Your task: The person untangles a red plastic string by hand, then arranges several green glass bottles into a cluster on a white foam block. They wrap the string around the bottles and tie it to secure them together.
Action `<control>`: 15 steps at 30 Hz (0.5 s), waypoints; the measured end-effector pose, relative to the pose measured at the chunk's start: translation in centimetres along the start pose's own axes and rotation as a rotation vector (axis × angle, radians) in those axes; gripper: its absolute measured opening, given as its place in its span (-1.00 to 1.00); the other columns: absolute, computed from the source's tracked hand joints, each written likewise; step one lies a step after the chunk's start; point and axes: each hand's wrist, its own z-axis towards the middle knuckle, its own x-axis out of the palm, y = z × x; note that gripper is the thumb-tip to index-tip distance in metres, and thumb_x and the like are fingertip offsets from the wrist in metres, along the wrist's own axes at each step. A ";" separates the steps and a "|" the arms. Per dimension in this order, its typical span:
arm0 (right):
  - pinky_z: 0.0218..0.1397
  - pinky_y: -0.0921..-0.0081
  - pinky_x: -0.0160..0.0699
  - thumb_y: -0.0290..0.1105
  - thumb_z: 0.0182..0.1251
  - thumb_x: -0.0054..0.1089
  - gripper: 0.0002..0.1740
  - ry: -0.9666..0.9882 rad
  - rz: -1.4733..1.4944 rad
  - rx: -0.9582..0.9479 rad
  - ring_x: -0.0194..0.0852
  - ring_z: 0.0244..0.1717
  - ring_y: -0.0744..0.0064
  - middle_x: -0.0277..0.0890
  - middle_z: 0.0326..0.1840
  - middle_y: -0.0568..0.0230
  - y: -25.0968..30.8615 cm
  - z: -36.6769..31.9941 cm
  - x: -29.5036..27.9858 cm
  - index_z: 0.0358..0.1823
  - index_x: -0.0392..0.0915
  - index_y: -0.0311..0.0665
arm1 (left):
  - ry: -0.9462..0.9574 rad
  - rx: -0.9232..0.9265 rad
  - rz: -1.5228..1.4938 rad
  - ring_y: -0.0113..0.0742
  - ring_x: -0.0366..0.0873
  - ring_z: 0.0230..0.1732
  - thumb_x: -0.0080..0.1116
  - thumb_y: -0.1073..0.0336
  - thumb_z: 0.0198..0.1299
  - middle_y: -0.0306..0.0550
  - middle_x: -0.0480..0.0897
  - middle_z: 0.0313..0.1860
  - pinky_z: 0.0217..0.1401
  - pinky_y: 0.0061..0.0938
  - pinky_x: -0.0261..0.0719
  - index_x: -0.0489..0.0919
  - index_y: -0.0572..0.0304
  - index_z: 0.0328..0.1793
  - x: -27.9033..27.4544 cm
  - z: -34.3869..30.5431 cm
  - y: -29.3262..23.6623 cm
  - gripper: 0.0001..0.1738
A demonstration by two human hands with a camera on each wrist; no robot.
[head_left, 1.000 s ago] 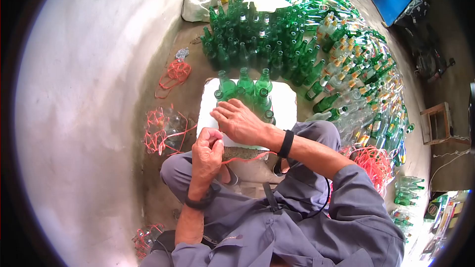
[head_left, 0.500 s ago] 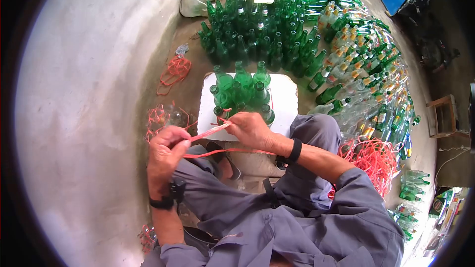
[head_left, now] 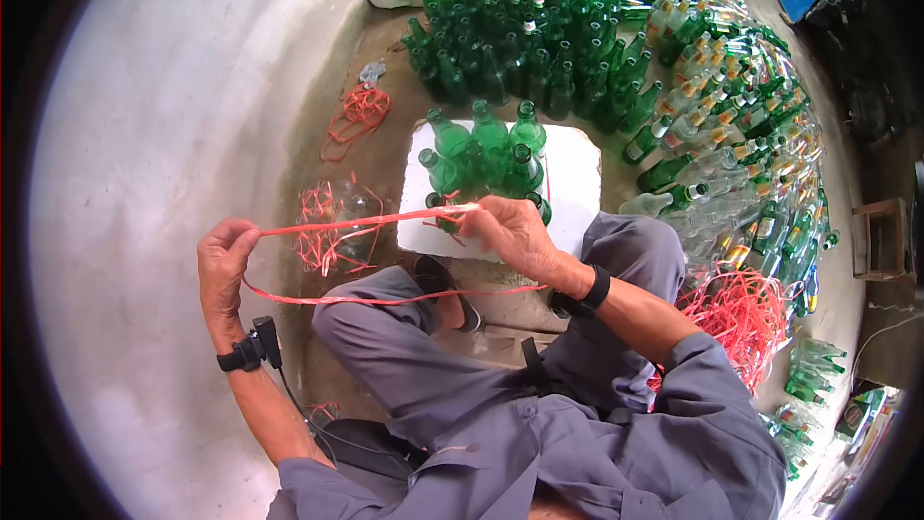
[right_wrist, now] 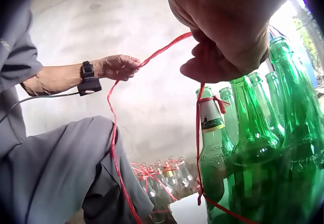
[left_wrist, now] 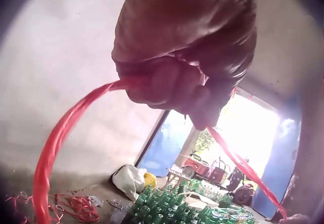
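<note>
A length of red plastic twine (head_left: 361, 223) runs taut between the two hands, and a slack part of it (head_left: 385, 299) hangs below in a curve. The left hand (head_left: 226, 260) pinches the twine at the far left, well out from the bottles; in the left wrist view its fingers (left_wrist: 167, 84) are curled round it. Close over the near bottles, the right hand (head_left: 515, 231) grips the other end. A cluster of green glass bottles (head_left: 489, 140) stands upright on a white board (head_left: 576, 173). In the right wrist view, twine passes down beside a labelled bottle (right_wrist: 211, 125) to a knot.
Many green bottles (head_left: 496, 72) stand beyond the board, with clear and labelled ones (head_left: 712, 144) lying to the right. A heap of red twine (head_left: 736, 323) lies by the right knee. Twine-tied clear bottles (head_left: 337, 226) are on the left, near the wall (head_left: 164, 135).
The left hand has moved from beside the right hand out to the left, drawing the twine into a long stretch. The right hand has shifted slightly right and keeps its grip near the front bottles.
</note>
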 end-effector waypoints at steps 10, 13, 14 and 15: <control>-0.49 0.68 0.46 -0.19 0.67 -0.03 -0.64 -0.094 0.085 -0.067 0.43 -0.53 0.76 0.63 -0.33 0.47 0.6 -2.3 -0.4 -0.12 0.64 -0.30 | 0.239 0.174 -0.166 -0.65 0.37 -0.48 0.31 0.34 0.28 -0.38 0.57 -0.48 -0.43 -0.64 0.30 0.73 0.26 -0.19 14.7 6.1 -6.4 -0.87; -0.46 0.67 0.50 -0.19 0.68 -0.05 -0.65 -0.133 0.130 -0.070 0.49 -0.46 0.74 0.66 -0.32 0.43 0.5 -2.6 -1.1 -0.10 0.63 -0.31 | 0.310 0.250 -0.192 -0.63 0.42 -0.46 0.31 0.32 0.28 -0.36 0.58 -0.48 -0.40 -0.64 0.35 0.73 0.26 -0.19 18.5 8.7 -9.0 -0.85; -0.46 0.67 0.50 -0.19 0.68 -0.05 -0.65 -0.138 0.128 -0.070 0.49 -0.46 0.74 0.66 -0.32 0.43 0.6 -2.6 -1.3 -0.10 0.63 -0.31 | 0.340 0.295 -0.207 -0.63 0.43 -0.46 0.32 0.31 0.29 -0.35 0.58 -0.48 -0.40 -0.65 0.37 0.74 0.26 -0.19 19.7 9.6 -9.5 -0.84; -0.45 0.67 0.52 -0.20 0.69 -0.06 -0.64 -0.167 0.152 -0.088 0.52 -0.40 0.72 0.67 -0.31 0.40 0.6 -2.5 -1.5 -0.08 0.61 -0.32 | 0.345 0.298 -0.209 -0.63 0.43 -0.46 0.32 0.31 0.29 -0.35 0.58 -0.48 -0.40 -0.65 0.37 0.74 0.26 -0.19 20.9 10.7 -9.7 -0.84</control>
